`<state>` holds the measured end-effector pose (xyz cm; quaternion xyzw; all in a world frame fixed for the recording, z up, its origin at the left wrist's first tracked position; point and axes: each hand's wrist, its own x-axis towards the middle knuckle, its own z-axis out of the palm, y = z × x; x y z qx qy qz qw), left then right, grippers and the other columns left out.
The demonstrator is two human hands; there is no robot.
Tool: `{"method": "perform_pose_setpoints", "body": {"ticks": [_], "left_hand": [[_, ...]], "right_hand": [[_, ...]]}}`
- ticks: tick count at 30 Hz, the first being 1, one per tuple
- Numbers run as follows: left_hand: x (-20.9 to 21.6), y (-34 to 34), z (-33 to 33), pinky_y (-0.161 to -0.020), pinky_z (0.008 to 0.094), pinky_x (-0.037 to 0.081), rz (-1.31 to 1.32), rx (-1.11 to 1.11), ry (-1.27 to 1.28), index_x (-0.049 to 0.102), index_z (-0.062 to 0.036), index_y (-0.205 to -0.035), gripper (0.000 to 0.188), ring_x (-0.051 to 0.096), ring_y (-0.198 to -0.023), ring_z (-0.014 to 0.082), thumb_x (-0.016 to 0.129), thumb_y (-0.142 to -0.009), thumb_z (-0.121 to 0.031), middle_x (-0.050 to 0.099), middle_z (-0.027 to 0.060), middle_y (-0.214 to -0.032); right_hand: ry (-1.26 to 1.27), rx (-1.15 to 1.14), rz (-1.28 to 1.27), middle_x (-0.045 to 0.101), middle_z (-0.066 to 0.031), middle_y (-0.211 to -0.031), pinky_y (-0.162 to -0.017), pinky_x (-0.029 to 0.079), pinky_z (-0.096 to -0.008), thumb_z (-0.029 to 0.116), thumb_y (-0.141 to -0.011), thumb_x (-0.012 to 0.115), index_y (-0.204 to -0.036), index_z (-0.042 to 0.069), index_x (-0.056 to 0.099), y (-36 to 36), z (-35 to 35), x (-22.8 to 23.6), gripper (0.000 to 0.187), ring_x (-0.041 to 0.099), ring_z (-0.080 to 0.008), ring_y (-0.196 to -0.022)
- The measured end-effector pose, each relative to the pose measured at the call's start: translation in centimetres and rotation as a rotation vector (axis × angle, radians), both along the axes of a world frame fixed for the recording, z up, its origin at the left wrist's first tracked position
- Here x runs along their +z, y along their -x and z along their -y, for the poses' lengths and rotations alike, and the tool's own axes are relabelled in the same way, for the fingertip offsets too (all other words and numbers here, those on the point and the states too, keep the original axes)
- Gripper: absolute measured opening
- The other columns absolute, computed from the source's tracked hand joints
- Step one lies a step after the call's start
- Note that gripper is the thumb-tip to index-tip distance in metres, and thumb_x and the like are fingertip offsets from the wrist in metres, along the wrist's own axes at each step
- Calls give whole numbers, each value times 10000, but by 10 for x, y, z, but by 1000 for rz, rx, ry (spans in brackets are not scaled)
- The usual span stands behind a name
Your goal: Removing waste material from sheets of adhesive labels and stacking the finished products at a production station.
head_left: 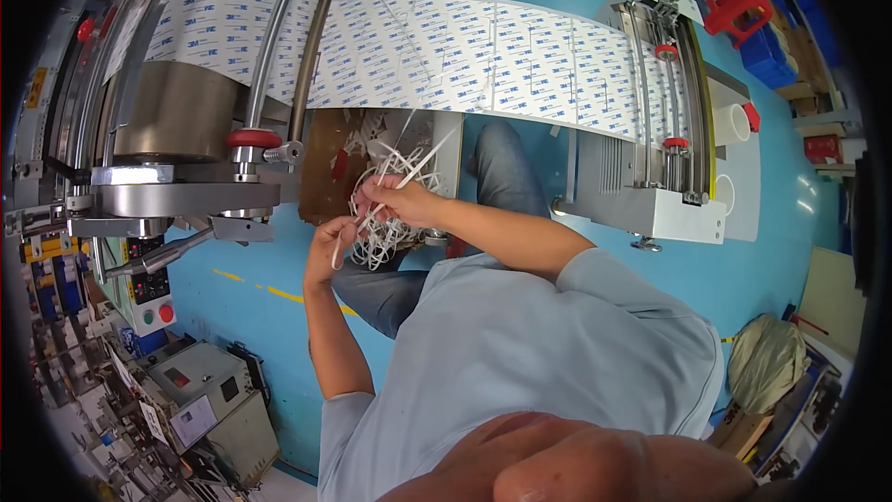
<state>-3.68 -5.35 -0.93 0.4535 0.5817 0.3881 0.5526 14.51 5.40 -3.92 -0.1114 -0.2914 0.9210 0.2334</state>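
My right hand (405, 202) pinches narrow white strips, and one pale end sticks up past its fingers. Lower and to the left, my left hand (332, 240) is closed on the same strips, with a loop hanging below it. A tangled bunch of white strips (379, 247) dangles around and beneath both hands, over my knees. One thin strand runs upward from the bunch to the edge of a wide white sheet (446, 56) with a repeated blue print. That sheet stretches between two machines above my hands, crossed by several cut lines.
A press-like machine (181, 112) with metal rollers and red knobs stands at left. At right is a white roller unit (688, 214). An open cardboard box (321, 167) with scraps sits below the sheet. A red stool (731, 2) is at far right, a grey control cabinet (218, 395) lower left.
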Motion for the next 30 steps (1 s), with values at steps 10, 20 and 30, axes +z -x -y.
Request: {"method": "perform_pose_setpoints", "body": {"ticks": [10,20,30], "left_hand": [[-11,29,-10,-957,308,391,184,415,-13,471,-15,-1252,386,534,-1090,199,535,-873,-51,558,103,-1183],[55,-125,-105,-685,323,474,-525,-22,-26,614,-6,-994,307,636,-783,295,589,-823,-260,646,180,-839],[46,-121,-103,-530,343,403,-520,-16,-161,600,0,-823,240,501,-529,250,563,-851,-236,553,171,-643]], "right_hand": [[-149,-48,196,578,-8,-790,-607,420,-204,290,-939,483,-942,69,584,-18,-9,-17,244,496,-66,-654],[-307,-229,299,573,-49,-932,-701,436,-263,71,-830,561,-1020,25,538,-30,3,-17,197,528,-125,-841],[-344,-166,332,563,-66,-1081,-839,435,-285,72,-843,553,-1134,16,506,-31,1,-25,301,511,-144,-1007]]}}
